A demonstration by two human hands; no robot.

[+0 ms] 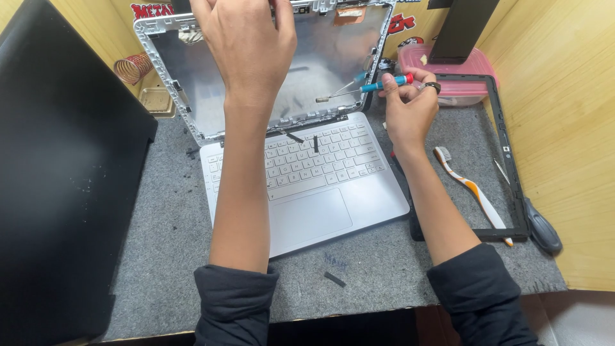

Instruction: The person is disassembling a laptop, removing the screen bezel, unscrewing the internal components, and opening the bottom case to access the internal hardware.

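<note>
A person's right hand [410, 106] pinches a small screwdriver [365, 88] with a blue and red handle, fingers curled round the grip, its tip pointing left across the bare silver lid shell [320, 70] of an opened laptop. The left hand [246, 41] reaches up to the lid's top edge, fingers bent over the rim; how firmly it grips cannot be told. The white keyboard deck [307, 176] lies flat on a grey felt mat [160, 243] below both forearms. To the right, a black screen bezel [512, 186] rests on the mat, an orange and white toothbrush [471, 189] lying within it, a pink plastic box [461, 80] behind. A large black panel [57, 179] leans at the left.
</note>
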